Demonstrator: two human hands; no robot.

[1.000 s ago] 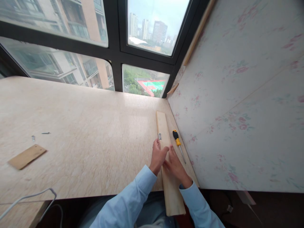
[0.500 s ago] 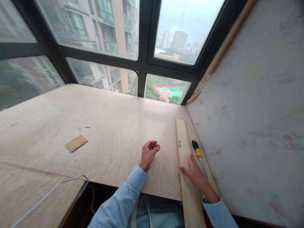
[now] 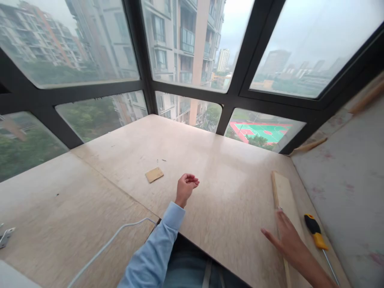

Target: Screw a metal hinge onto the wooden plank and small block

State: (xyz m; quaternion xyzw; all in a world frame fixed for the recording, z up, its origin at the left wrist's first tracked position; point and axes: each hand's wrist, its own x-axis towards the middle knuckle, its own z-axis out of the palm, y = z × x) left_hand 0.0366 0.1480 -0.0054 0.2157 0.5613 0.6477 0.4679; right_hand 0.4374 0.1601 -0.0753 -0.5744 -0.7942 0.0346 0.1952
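My left hand (image 3: 185, 189) is raised over the middle of the tabletop, its fingers curled and thumb pressed in. Whatever it may hold is too small or hidden to make out. On the right lies a long pale wooden board (image 3: 286, 192). My right hand (image 3: 286, 240) is over this board with thumb spread and fingers stretched out, holding nothing I can see. The fingertips are beside a small metal piece (image 3: 280, 208) on the board's left edge, mostly covered by them. Right of the board rests a black-and-yellow screwdriver (image 3: 316, 234), handle away from me.
A small tan rectangular plate (image 3: 155, 175) lies left of centre, with two tiny metal bits (image 3: 163, 160) behind it. A white cable (image 3: 111, 240) crosses the left surface. A metal part (image 3: 6, 237) lies at far left. Windows and a papered wall (image 3: 348, 192) bound the tabletop.
The view has swung left. My right hand has loosened from around the board and moved forward along it to the metal piece. My left hand stays curled.
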